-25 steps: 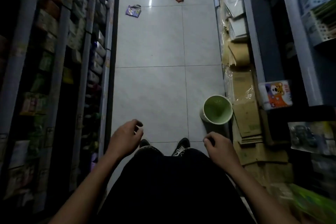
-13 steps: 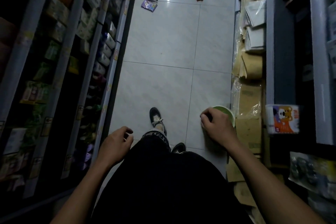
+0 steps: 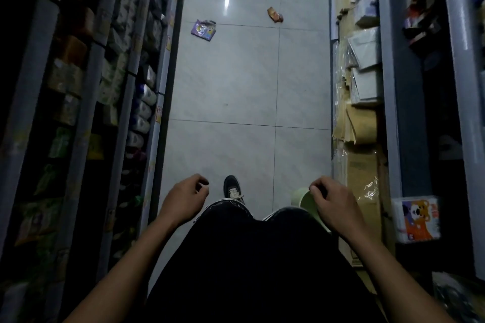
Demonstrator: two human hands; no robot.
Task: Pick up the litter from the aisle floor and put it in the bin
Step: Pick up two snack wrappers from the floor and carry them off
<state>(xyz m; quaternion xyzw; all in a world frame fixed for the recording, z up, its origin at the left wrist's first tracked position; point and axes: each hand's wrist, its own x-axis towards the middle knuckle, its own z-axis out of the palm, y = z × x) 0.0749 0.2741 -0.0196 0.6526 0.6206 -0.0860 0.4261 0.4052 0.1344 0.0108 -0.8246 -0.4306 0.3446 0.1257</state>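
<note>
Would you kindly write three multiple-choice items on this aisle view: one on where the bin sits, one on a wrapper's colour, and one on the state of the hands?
1. Where is the green bin?
A. Far down the aisle, past the wrappers
B. Near the person, under the right hand, by the right-side shelving
C. On a left shelf

2. What colour is the wrapper lying nearest the left shelving?
A. Purple
B. White
C. Black

3. What is the left hand holding?
A. The orange wrapper
B. A bottle
C. Nothing visible

Answers:
1. B: the bin's rim shows just beneath the right hand's fingers, beside the cardboard stacks.
2. A: it is purple with a printed picture.
3. C: the fingers are loosely curled with no litter in them, and the orange wrapper lies on the floor far ahead.
</note>
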